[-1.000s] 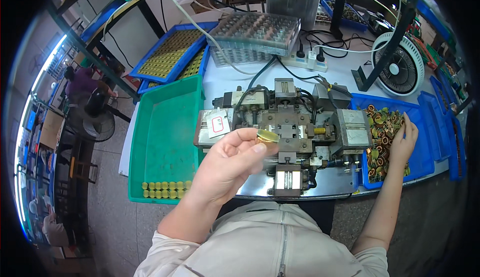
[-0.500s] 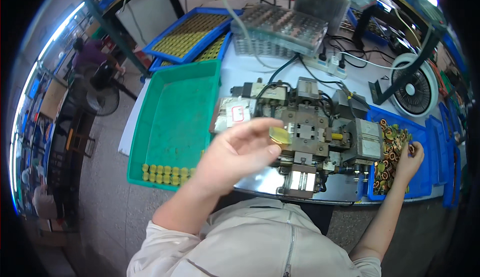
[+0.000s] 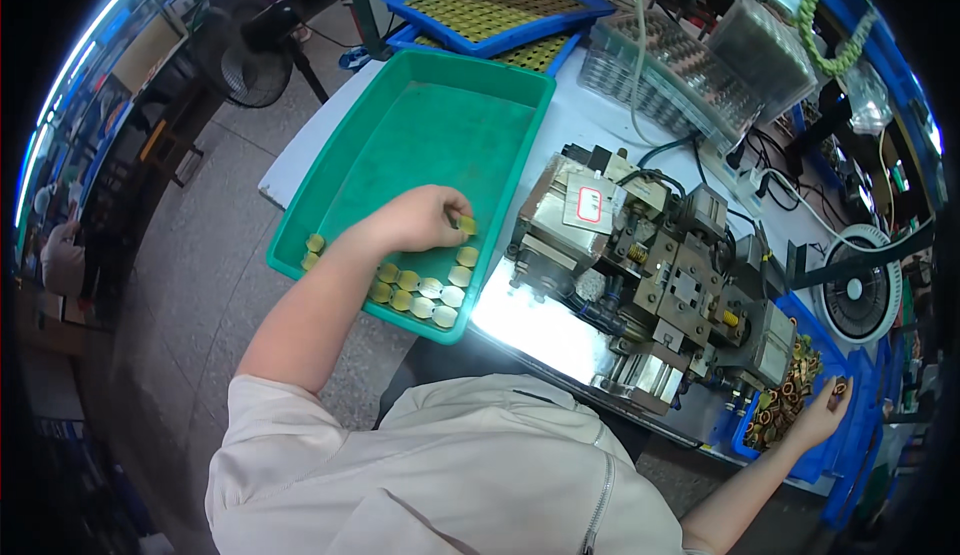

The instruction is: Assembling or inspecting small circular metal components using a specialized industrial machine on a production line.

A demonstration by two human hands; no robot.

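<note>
My left hand point(image 3: 418, 221) is over the right side of a green plastic tray point(image 3: 400, 145). Pinched in its fingertips is a small brass-coloured block point(image 3: 467, 224) with rounded sides. Similar brass blocks point(image 3: 430, 288) stand in rows along the tray's near end; my forearm hides some of them. At the far right, my right hand point(image 3: 820, 418) is above a blue bin point(image 3: 740, 442) full of loose brass and coppery ring-like parts point(image 3: 775, 410). Between its fingers it grips one brass ring-like part point(image 3: 840, 387).
A metal clamping machine point(image 3: 685, 280) with hoses stands between tray and bin. Blue trays of yellow parts point(image 3: 490, 5) lie behind the green tray. Clear plastic boxes point(image 3: 660, 75) are stacked at the back. A white fan point(image 3: 857, 290) is at right.
My left hand has moved from in front of the machine to the green tray with the brass block. My right hand has lifted slightly from the loose parts, holding a ring-like part. The view has turned left.
</note>
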